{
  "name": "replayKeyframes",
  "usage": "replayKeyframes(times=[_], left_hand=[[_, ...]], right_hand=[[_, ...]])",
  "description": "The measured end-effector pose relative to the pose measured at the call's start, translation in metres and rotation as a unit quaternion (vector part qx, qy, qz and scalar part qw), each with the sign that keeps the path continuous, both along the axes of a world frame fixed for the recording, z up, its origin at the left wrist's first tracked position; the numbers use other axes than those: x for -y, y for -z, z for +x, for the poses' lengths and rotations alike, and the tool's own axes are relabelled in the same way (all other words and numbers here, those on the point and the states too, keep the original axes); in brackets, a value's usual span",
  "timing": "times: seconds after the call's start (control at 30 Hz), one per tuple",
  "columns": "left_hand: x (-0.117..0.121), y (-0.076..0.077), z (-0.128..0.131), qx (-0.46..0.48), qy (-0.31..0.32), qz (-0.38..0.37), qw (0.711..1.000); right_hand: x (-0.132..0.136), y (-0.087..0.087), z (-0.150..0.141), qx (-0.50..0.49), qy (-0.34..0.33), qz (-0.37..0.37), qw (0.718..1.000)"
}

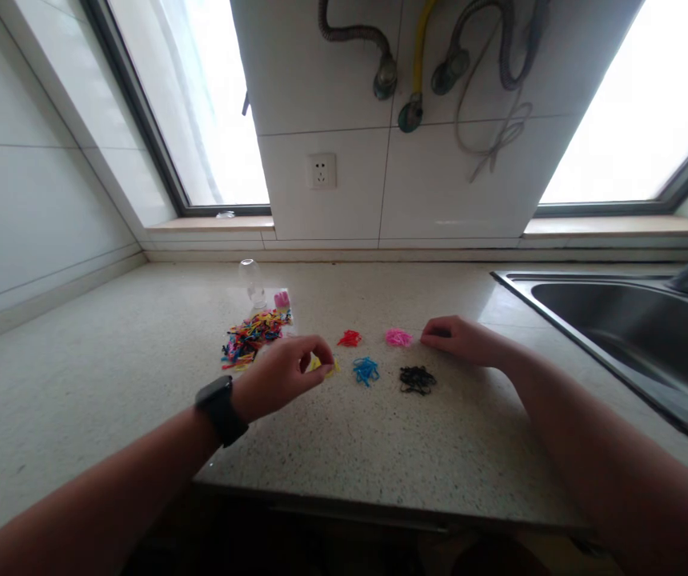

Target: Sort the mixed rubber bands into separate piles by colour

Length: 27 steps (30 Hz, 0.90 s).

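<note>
Stretching across the foreground: two bare forearms over a pale speckled bench [380, 456], a dark watch [222, 410] on the left wrist.
Black pile: small dark bands [418, 380] lying loose on the bench, nearest of the sorted colours, between the two hands.
Left hand [287, 372]: closed in a pinch, thumb and forefinger tips together in a ring at the yellow bands; cannot tell whether a band is between them.
Yellow pile: yellow bands [315, 364] partly hidden behind the left fingers.
Blue pile: blue bands [366, 370], between the yellow and the black.
Right hand [455, 336]: fingers together and curved, tips low over the bench just beside the pink pile; cannot tell whether they hold anything.
Pink pile: bright pink bands [398, 338], beyond the black ones.
Red pile: red bands [350, 338], to the left of the pink and beyond the blue.
Mixed heap: many-coloured bands [254, 336] in a large spread beyond the left hand, a pink bundle [282, 299] at its far edge.
Clear container [250, 280]: just past the heap.
Sink [620, 320]: steel, set in at the right.
Wall: white tiles, a socket [322, 171], hoses above, a bright window on either side.
</note>
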State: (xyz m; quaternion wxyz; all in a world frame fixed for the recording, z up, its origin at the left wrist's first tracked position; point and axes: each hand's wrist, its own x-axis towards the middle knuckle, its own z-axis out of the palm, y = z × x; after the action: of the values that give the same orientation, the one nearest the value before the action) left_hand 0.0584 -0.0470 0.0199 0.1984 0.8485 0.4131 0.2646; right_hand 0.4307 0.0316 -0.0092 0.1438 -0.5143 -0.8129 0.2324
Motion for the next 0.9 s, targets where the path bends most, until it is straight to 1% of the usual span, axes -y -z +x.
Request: replayKeyframes(times=[0.13, 0.2, 0.33, 0.43, 0.57, 0.73, 0.9], left_hand=[[0.016, 0.001, 0.022, -0.067, 0.079, 0.084, 0.991], [0.018, 0.006, 0.029, -0.100, 0.088, 0.111, 0.985], [0.014, 0.017, 0.034, -0.147, 0.060, 0.140, 0.977], [0.010, 0.022, 0.034, -0.171, 0.034, 0.151, 0.973], [0.005, 0.022, 0.032, -0.192, 0.014, 0.164, 0.968], [0.002, 0.022, 0.032, -0.216, 0.014, 0.169, 0.962], [0.001, 0.022, 0.031, -0.209, 0.019, 0.158, 0.965]], right_hand=[[0.002, -0.002, -0.002, 0.004, 0.001, 0.005, 1.000], [0.002, -0.003, -0.003, 0.008, 0.006, 0.004, 1.000], [0.004, -0.005, -0.005, 0.010, 0.005, 0.005, 1.000], [0.005, -0.006, -0.006, 0.010, 0.005, 0.008, 1.000], [0.006, -0.007, -0.006, 0.011, 0.005, 0.008, 1.000], [0.006, -0.008, -0.008, 0.013, 0.007, 0.006, 1.000], [0.008, -0.010, -0.009, 0.022, 0.005, 0.007, 1.000]])
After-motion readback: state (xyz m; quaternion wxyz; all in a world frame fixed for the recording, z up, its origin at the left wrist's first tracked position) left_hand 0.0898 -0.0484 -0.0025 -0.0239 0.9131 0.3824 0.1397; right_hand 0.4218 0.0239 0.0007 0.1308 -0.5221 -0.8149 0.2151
